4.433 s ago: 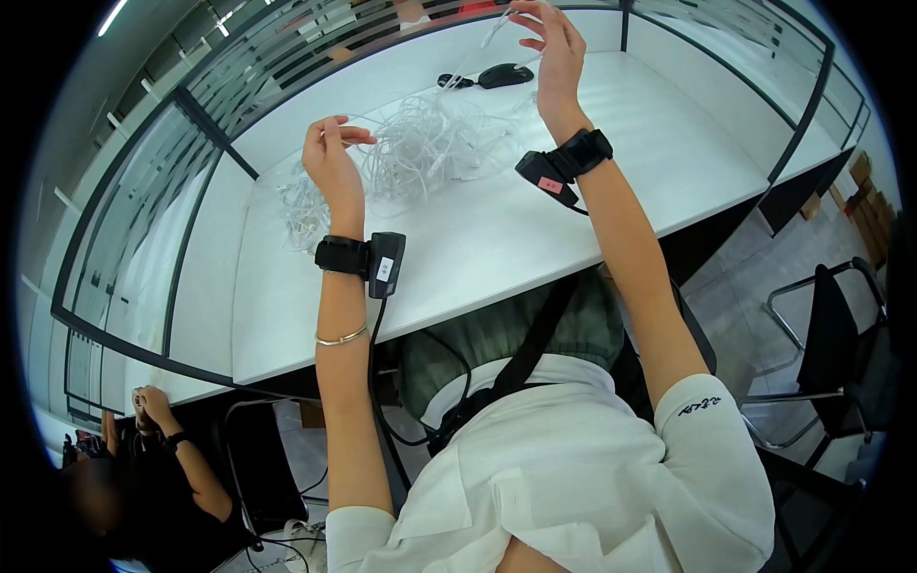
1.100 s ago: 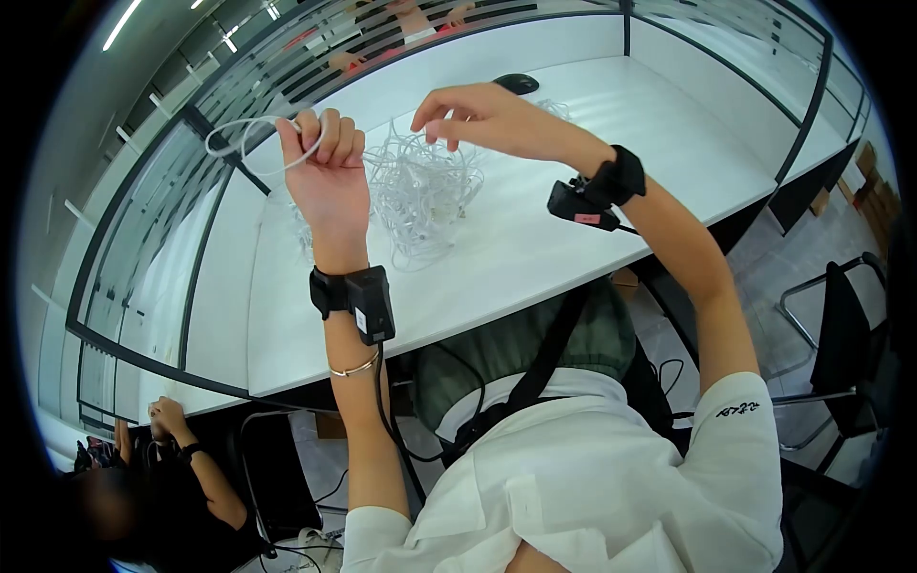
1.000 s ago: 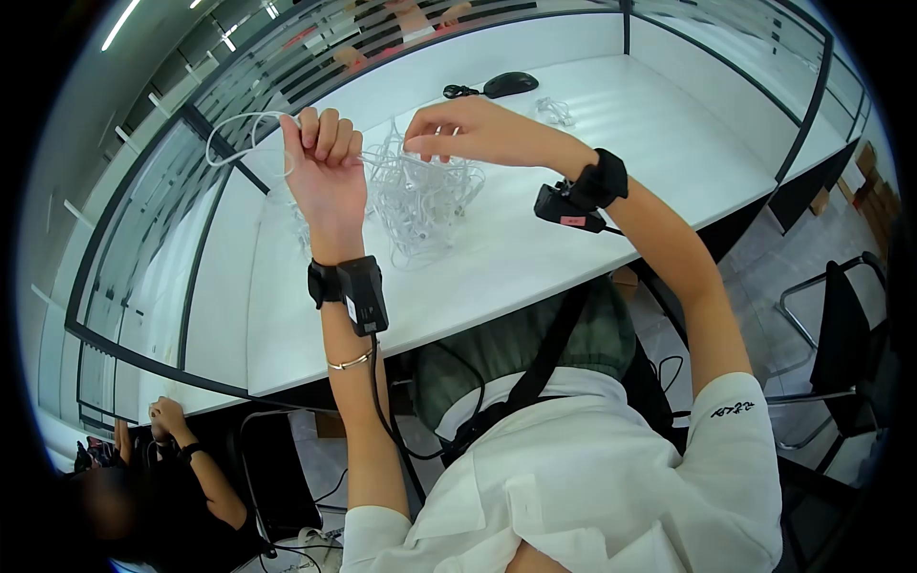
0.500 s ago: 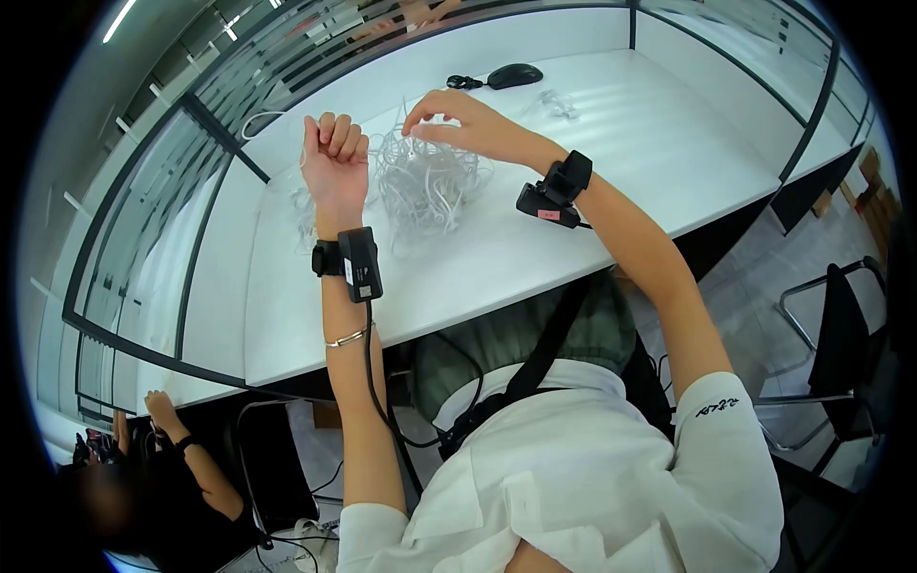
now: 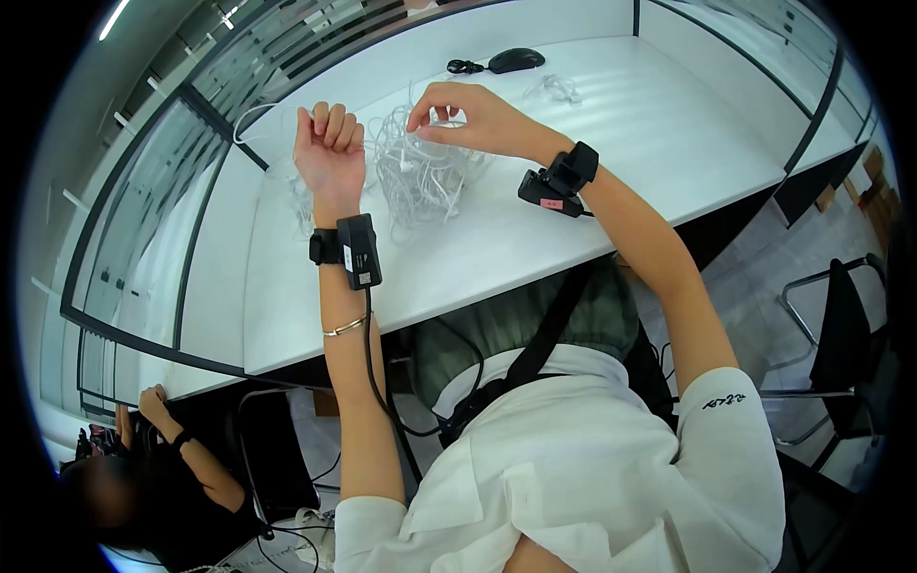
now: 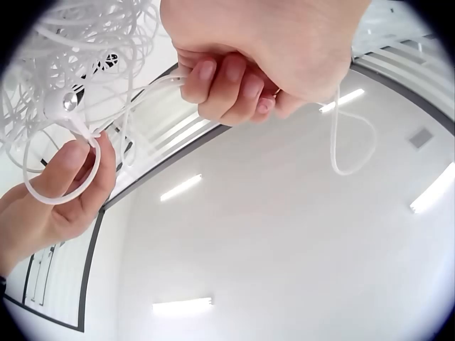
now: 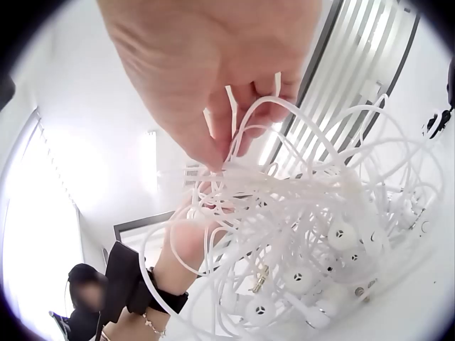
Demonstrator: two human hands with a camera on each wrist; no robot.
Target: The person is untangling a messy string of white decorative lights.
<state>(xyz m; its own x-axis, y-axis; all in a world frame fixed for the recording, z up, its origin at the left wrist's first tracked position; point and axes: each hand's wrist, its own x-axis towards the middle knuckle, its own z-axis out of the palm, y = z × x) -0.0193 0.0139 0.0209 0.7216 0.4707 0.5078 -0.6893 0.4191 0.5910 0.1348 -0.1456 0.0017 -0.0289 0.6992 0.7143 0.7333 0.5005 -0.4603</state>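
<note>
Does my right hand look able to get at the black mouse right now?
Probably yes: the black mouse lies just beyond the right hand with bare desk between, though that hand pinches white cable and would likely need to let go first.

White short-sleeved shirt [image 5: 573,454] with dark lettering [image 5: 724,402] on the right sleeve [image 5: 735,444], gold-toned bangle [image 5: 345,327], black cabled wrist cameras [image 5: 359,253].

The white desk [image 5: 669,124] bears tangled white cables [image 5: 420,186]; a black mouse [image 5: 517,61]; a small white bundle [image 5: 560,90].
</note>
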